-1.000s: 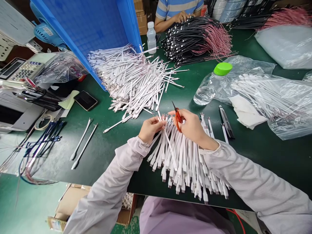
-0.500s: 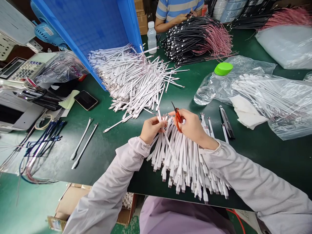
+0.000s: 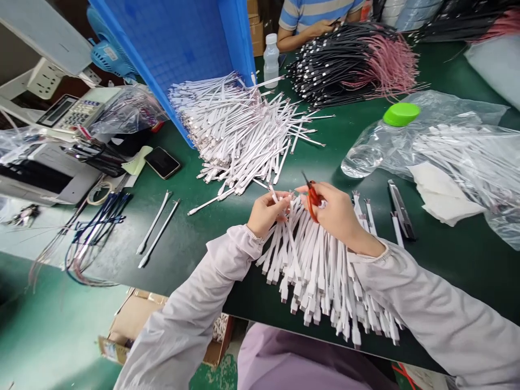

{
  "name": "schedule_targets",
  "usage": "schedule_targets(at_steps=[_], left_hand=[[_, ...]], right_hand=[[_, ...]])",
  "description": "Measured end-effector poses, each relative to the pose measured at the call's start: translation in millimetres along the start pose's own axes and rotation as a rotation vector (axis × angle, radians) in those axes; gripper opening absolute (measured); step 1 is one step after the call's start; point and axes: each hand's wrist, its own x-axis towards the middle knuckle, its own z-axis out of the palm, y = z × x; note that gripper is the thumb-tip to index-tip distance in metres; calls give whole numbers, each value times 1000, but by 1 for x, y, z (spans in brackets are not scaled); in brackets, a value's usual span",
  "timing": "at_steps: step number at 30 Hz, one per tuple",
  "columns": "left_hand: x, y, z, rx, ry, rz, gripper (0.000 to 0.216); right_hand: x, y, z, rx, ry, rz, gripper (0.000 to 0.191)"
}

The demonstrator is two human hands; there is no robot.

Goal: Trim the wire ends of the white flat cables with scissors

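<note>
A fan of short white flat cables (image 3: 320,276) lies at the table's near edge, plugs hanging toward me. My left hand (image 3: 266,212) pinches the far end of one white cable (image 3: 289,238) lifted from this fan. My right hand (image 3: 337,214) is closed around small orange-handled scissors (image 3: 311,196), blades pointing up and away, close to the cable's tip. Both hands rest over the fan's far ends.
A big heap of white cables (image 3: 239,130) spills from a tilted blue crate (image 3: 179,49). A green-capped bottle (image 3: 377,141) lies on plastic bags. Another person (image 3: 317,16) sits behind black-and-pink cables (image 3: 353,59). Two loose cables (image 3: 156,227), a phone (image 3: 162,162) and a calculator (image 3: 75,111) lie left.
The view shifted so everything sits further right and a little lower. My hands keep the same grip on the cable and scissors; the left fingers have adjusted slightly.
</note>
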Motion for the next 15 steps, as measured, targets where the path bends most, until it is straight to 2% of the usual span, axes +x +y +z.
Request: schedule_targets(at_steps=[5,11,15], left_hand=[[0,-6,2,2,-38,8,34],[1,-11,4,1,-34,18,27],[3,-16,5,-8,-57,23,30]], right_hand=[[1,-8,0,74,-28,151,32],[-1,-11,2,70,-49,147,40],[0,-13,2,-35,-39,123,38]])
